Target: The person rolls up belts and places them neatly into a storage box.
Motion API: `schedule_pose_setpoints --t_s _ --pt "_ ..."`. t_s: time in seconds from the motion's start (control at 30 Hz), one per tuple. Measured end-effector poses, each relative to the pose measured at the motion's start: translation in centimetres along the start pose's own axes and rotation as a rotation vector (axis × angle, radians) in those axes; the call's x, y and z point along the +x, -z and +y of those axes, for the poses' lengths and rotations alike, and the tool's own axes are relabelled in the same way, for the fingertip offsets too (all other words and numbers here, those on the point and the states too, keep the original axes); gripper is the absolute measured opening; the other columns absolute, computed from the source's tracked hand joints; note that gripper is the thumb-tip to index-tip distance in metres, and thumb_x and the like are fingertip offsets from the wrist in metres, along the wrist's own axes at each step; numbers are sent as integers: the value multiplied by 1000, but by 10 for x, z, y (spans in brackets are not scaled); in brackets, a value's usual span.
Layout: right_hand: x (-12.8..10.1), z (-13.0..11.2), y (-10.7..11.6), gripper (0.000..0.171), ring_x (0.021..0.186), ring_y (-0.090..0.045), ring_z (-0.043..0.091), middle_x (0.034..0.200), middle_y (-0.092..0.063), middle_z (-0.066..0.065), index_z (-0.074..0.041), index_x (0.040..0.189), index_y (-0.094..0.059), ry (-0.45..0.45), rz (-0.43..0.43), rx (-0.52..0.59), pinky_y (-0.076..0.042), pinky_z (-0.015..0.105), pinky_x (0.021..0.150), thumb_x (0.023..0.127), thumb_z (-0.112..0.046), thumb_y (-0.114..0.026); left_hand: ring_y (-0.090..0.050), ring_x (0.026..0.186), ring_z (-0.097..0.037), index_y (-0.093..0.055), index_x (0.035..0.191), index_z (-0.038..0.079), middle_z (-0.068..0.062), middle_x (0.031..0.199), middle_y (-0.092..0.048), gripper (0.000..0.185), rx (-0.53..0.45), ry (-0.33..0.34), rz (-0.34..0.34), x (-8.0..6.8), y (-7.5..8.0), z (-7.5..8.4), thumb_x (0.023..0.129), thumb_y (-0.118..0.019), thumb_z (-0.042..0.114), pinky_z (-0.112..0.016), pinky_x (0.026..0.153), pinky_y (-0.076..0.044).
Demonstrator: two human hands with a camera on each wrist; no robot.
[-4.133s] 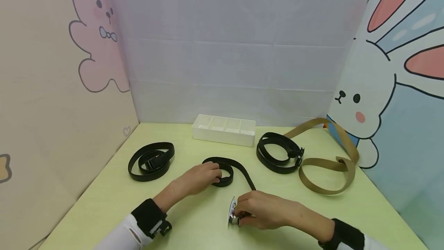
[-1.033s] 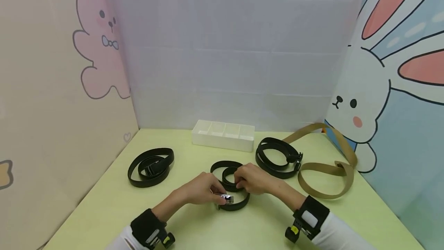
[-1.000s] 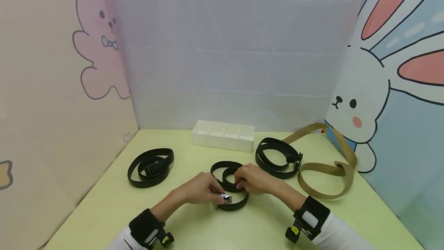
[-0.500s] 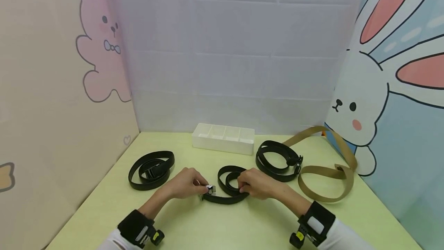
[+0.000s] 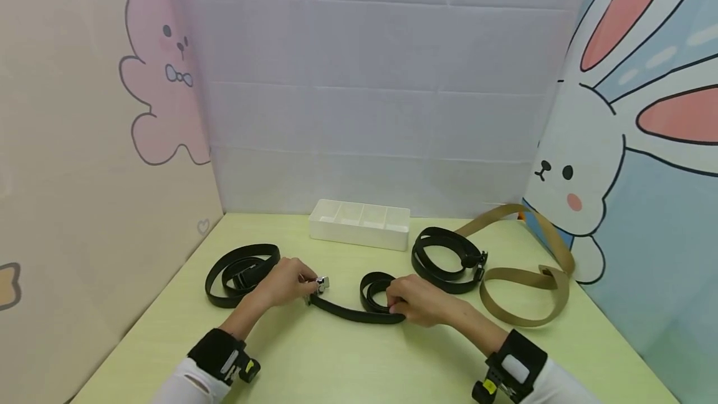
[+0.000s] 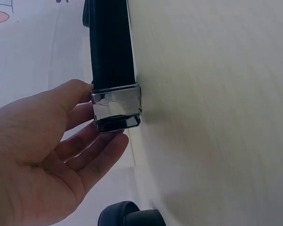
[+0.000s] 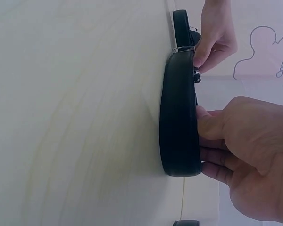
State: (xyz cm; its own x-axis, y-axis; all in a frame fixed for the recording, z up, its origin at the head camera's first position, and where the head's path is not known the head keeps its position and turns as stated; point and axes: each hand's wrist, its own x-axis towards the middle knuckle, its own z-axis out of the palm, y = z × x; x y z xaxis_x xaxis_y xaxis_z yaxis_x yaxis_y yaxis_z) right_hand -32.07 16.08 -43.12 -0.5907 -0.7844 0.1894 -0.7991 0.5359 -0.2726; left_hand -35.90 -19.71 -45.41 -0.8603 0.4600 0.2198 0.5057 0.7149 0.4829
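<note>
A black belt (image 5: 356,316) with a silver buckle (image 5: 322,285) lies on edge mid-table, between the two hands. My left hand (image 5: 288,280) pinches the buckle end; the left wrist view shows the thumb side at the shiny metal plate (image 6: 117,101) and the other fingers spread below it. At the belt's other end, my right hand (image 5: 421,300) pinches the strap beside its small coil (image 5: 367,285). In the right wrist view the strap (image 7: 179,113) bends round near my right fingertips, and part of the coil is hidden behind them.
A coiled black belt (image 5: 263,251) lies just beyond my left wrist. To the right are another coiled black belt (image 5: 443,281) and a looped tan webbing belt (image 5: 552,242). A white compartment tray (image 5: 359,233) stands at the back, before the wall.
Around four seconds ago my right hand held the buckle and my left the coil. Over the last second my left hand has drawn the buckle left and away, straightening the strap's front loop.
</note>
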Motion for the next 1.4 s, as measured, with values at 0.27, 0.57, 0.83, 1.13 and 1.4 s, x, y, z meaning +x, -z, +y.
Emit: schedule_pose_setpoints --t_s 0.27,0.57,0.83,1.13,1.4 --pt "-1 1 -4 19 77 -55 -2 86 -73 -1 -13 86 -75 0 20 4 -49 19 74 102 -4 -81 -73 86 -13 -87 112 5 -3 98 -82 15 162 -104 55 2 -14 13 105 -80 17 -29 75 -59" --pt "-1 1 -1 19 75 -55 -3 84 -73 -2 -11 85 -76 3 13 12 -49 19 73 100 -3 -82 -78 91 -12 -85 111 11 0 102 -84 10 152 -415 76 0 -34 68 106 -81 18 -29 83 -63" --pt "3 0 1 13 78 -63 2 89 -77 1 -10 91 -80 -16 4 10 -53 21 74 101 -2 -81 -67 78 14 -89 99 17 8 91 -86 4 83 -435 -146 10 -61 107 101 -88 19 -5 73 -50" --pt "6 -1 2 16 82 -72 11 93 -79 2 -13 94 -83 -6 -29 -3 -55 21 75 99 2 -80 -48 65 12 -89 92 19 11 85 -83 6 149 -415 -134 15 -73 114 98 -90 17 -6 66 -38" --pt "4 -1 5 14 78 -65 3 91 -76 2 -11 92 -80 22 -58 -14 -54 21 75 101 0 -80 -45 65 7 -85 85 16 11 77 -77 14 164 -391 -177 7 -59 107 97 -89 10 -10 66 -38"
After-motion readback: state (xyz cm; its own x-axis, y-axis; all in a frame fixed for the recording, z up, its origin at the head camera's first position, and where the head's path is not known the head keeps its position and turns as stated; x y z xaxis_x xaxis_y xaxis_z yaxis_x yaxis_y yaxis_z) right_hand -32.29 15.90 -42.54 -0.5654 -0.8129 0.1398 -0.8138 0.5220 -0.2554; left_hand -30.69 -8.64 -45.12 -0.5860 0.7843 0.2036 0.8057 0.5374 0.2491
